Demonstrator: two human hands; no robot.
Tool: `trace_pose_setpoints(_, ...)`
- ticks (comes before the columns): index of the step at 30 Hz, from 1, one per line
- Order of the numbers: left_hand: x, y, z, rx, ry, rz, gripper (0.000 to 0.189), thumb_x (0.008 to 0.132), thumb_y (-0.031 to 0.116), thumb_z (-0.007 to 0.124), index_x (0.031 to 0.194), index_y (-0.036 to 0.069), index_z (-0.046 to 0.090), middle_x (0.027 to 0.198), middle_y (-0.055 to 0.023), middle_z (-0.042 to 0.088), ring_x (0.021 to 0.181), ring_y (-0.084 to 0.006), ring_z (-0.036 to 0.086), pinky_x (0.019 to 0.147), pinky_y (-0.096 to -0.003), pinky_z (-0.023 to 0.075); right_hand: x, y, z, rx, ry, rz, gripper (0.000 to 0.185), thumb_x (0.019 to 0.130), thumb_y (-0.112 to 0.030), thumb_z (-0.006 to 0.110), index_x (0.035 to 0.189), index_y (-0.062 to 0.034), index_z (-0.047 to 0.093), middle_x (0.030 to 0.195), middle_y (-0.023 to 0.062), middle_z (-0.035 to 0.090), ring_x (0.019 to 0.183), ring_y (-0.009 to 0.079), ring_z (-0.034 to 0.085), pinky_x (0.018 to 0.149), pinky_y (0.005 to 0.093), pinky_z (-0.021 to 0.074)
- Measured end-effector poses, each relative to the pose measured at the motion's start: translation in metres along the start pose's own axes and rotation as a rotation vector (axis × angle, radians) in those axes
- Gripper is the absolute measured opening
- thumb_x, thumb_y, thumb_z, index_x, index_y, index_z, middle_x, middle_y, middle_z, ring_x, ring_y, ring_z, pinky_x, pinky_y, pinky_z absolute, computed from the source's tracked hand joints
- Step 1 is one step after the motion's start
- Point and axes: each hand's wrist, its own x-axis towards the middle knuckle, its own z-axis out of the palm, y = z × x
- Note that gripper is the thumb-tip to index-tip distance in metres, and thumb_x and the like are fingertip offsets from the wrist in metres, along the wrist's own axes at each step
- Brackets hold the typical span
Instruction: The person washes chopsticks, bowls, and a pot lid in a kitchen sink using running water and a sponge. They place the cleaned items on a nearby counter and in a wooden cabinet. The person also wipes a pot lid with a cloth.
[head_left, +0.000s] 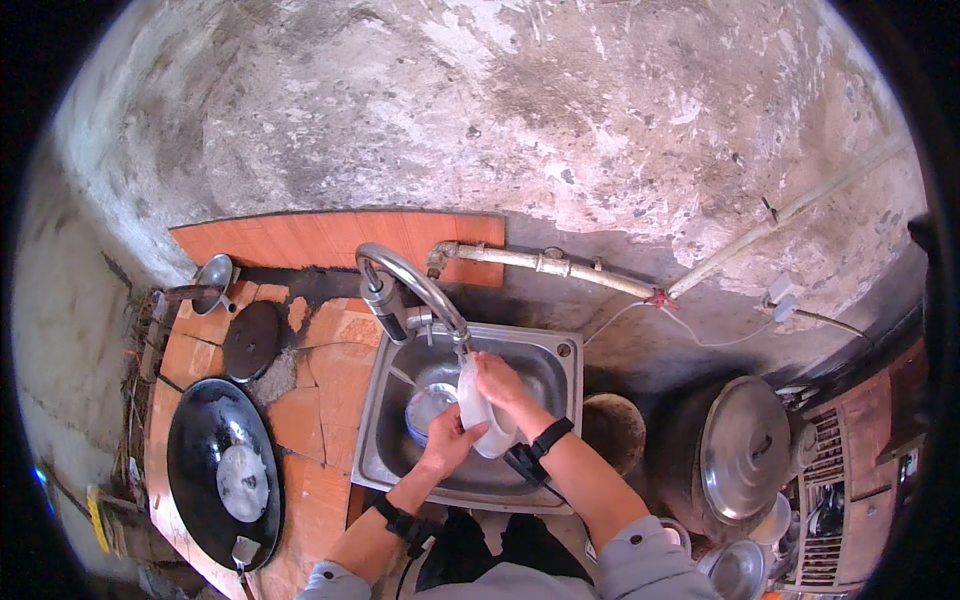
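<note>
Over the sink (576, 427), both hands hold a white bowl (474, 401) tilted on its side. My left hand (448, 441) grips the near left of its rim, thumb towards the bowl. At the far end of the bowl is my right hand (498, 381), its fingers bent against the wall close below the spout; whether it holds a cloth is hidden. The curved metal faucet (409, 262) ends right above the bowl. In the left of the basin sits another bowl (433, 401) with a blue outside, and a utensil handle (405, 375) sticks out of it.
Left of the sink, a black wok (196, 450) holds a round lid (242, 480) and a spatula (244, 551). A dark round cover (253, 341) and a metal ladle (214, 281) lie behind it. A large lidded pot (746, 450) and a bucket (615, 427) stand to the right.
</note>
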Motion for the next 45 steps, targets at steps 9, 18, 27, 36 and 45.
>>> trace_pose_setpoints(9, -0.007, 0.001, -0.007, 0.222, -0.05, 0.016, 0.027, 0.078, 0.008, 0.066, 0.101, -0.002, 0.056, 0.082, -0.0059, 0.063, 0.079, -0.0096, 0.056, 0.07, -0.0283, 0.0461, 0.003, -0.013, 0.001, 0.145, -0.044, 0.111, 0.041, 0.091, -0.038, 0.039, 0.097, -0.0028, 0.059, 0.092, 0.0213, 0.062, 0.086, 0.0381, 0.059, 0.078, 0.0461, 0.0447)
trace_pose_setpoints(18, 0.004, 0.018, -0.007, -0.288, -0.071, -0.121, 0.018, 0.081, 0.0, 0.059, 0.098, 0.003, 0.056, 0.088, -0.0028, 0.062, 0.075, -0.0096, 0.058, 0.063, -0.0238, 0.0451, -0.001, -0.014, 0.003, 0.025, 0.01, 0.008, 0.035, 0.089, -0.034, 0.042, 0.099, -0.004, 0.058, 0.102, 0.0223, 0.058, 0.105, 0.04, 0.048, 0.085, 0.0464, 0.0408)
trace_pose_setpoints(27, 0.02, 0.009, -0.018, -0.92, 0.108, -0.25, 0.03, 0.083, -0.001, 0.052, 0.112, 0.003, 0.051, 0.108, -0.0098, 0.057, 0.098, -0.0205, 0.057, 0.082, -0.0312, 0.0479, -0.063, -0.027, -0.019, -0.43, 0.074, -0.682, 0.028, 0.083, -0.017, 0.052, 0.108, -0.0044, 0.054, 0.12, 0.0097, 0.051, 0.11, 0.0326, 0.046, 0.094, 0.0441, 0.0359)
trace_pose_setpoints(36, 0.0, 0.012, -0.021, -0.963, 0.206, -0.184, 0.031, 0.084, 0.001, 0.056, 0.114, 0.003, 0.05, 0.112, -0.0077, 0.057, 0.105, -0.0198, 0.054, 0.09, -0.0347, 0.0439, -0.055, 0.001, -0.043, -0.223, 0.249, -0.295, 0.042, 0.09, -0.025, 0.045, 0.12, 0.0051, 0.046, 0.125, 0.0223, 0.046, 0.121, 0.0366, 0.039, 0.101, 0.0409, 0.0327)
trace_pose_setpoints(45, -0.006, 0.019, -0.013, -0.638, 0.134, -0.101, 0.025, 0.084, 0.0, 0.055, 0.109, 0.003, 0.052, 0.099, -0.0061, 0.061, 0.089, -0.0173, 0.06, 0.069, -0.0294, 0.0484, -0.047, -0.004, -0.011, -0.385, 0.053, -0.45, 0.042, 0.092, -0.027, 0.04, 0.121, 0.0026, 0.045, 0.129, 0.0207, 0.044, 0.122, 0.0359, 0.039, 0.102, 0.0426, 0.0306)
